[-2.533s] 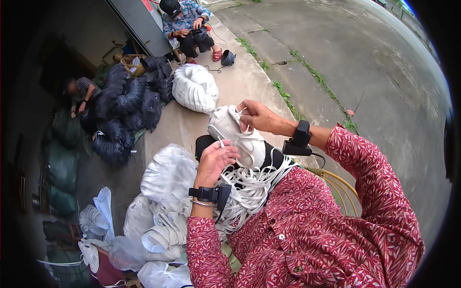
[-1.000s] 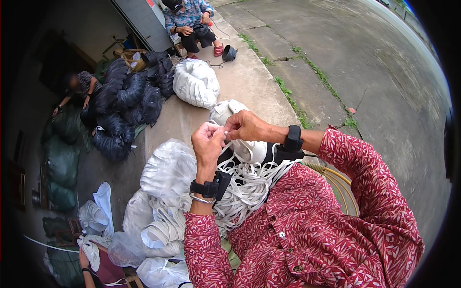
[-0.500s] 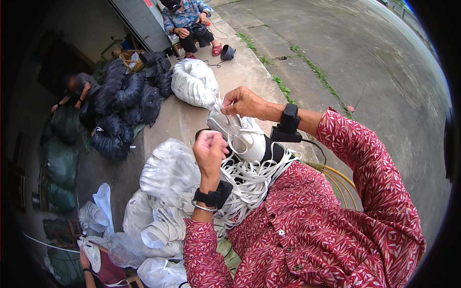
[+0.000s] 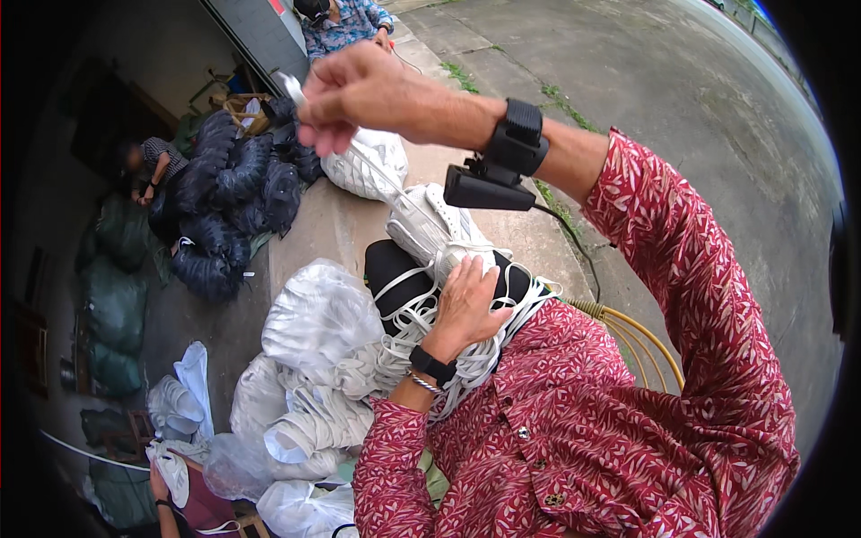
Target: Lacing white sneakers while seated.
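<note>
A white sneaker [image 4: 429, 220] rests across my dark-clad knees. My left hand [image 4: 459, 309] lies over one end of it, fingers stretched out and flat against the upper. Raised up and away to the far left, my right hand [image 4: 354, 100] pinches a white shoelace [image 4: 387, 182], which runs taut down to the shoe. The lace's loose end sticks out past my blurred fingers. A tangled heap of white shoelaces [image 4: 399, 363] covers my lap, partly under my left wrist.
White shoe parts in plastic bags [image 4: 318, 309] sit at my left, beside stacked uppers [image 4: 309, 430]. A white bundle [image 4: 372, 166] and black bundles [image 4: 238, 179] lie farther off. Other people work nearby: one at the top [image 4: 345, 27], one at far left [image 4: 161, 161], one lower left [image 4: 157, 484].
My right hand has pulled the lace up and to the left, away from the shoe. My left hand has come down from beside the shoe onto it.
</note>
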### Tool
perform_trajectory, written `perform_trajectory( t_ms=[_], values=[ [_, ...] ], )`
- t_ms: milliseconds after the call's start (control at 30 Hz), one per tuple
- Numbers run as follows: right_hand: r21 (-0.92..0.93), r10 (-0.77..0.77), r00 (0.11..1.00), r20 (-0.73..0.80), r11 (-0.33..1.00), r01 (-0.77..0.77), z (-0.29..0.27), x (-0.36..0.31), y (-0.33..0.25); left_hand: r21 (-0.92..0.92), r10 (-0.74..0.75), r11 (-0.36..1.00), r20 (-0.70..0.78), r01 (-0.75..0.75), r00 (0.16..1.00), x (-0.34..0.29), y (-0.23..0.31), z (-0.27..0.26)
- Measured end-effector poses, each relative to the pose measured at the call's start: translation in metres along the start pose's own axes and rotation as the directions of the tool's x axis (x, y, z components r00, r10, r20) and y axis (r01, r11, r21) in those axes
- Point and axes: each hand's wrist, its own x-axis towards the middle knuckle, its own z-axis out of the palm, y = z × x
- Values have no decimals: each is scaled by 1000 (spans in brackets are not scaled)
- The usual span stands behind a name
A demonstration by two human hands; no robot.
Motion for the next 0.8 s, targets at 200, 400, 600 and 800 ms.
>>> perform_trajectory(
  t_ms=[200,400,600,800],
  values=[
    [76,-364,930,-45,927,367,-9,9,-111,8,-2,1000,17,2,1000,0,2,0],
    [9,-222,974,-50,975,222,-5,-20,-111,-545,-269,838,-466,-34,843,1,-7,-28],
    [206,-213,977,4,956,208,-11,-12,-92,-659,-430,720,-669,-217,606,7,-6,-100],
    [147,-152,983,-107,975,167,-45,5,-19,-942,-211,253,-278,-223,937,-2,38,-108]
  ],
)
